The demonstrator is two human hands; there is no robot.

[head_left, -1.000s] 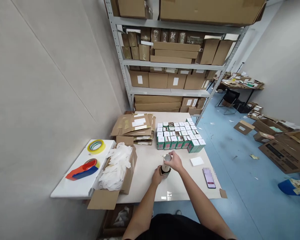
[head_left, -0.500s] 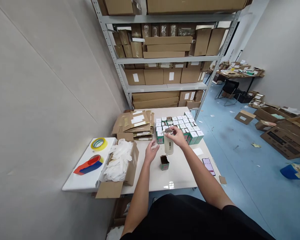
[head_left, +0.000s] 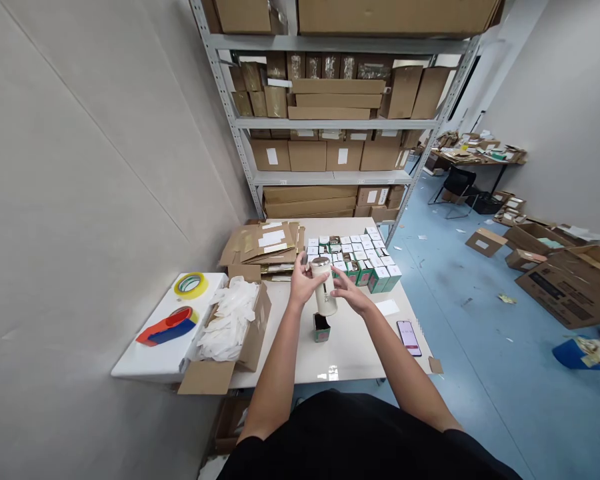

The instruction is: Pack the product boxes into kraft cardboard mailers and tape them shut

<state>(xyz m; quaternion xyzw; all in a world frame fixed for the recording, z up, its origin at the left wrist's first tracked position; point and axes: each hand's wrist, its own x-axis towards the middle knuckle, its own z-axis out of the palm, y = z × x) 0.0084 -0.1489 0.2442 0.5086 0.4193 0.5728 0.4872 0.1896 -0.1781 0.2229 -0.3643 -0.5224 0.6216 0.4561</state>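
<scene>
A cream tumbler with a shiny metal lid and dark lettering is held slightly tilted above the table. My left hand grips its upper left side, thumb across the front. Against the tumbler's right side are the curled fingers of my right hand. Just below it a small green-and-dark box stands upright with its top open. Behind my hands, several white-topped green boxes stand in rows, a few with open tops.
At left, an open carton holds white plastic bags. Beside it lie a tape roll and a red-and-blue tape dispenser. Flattened cardboard is stacked behind. A phone lies at right. Shelving stands beyond the table.
The tumbler has moved left and tilted. My left hand, empty before, has closed on it. My right hand has shifted from the lid down to the tumbler's right side.
</scene>
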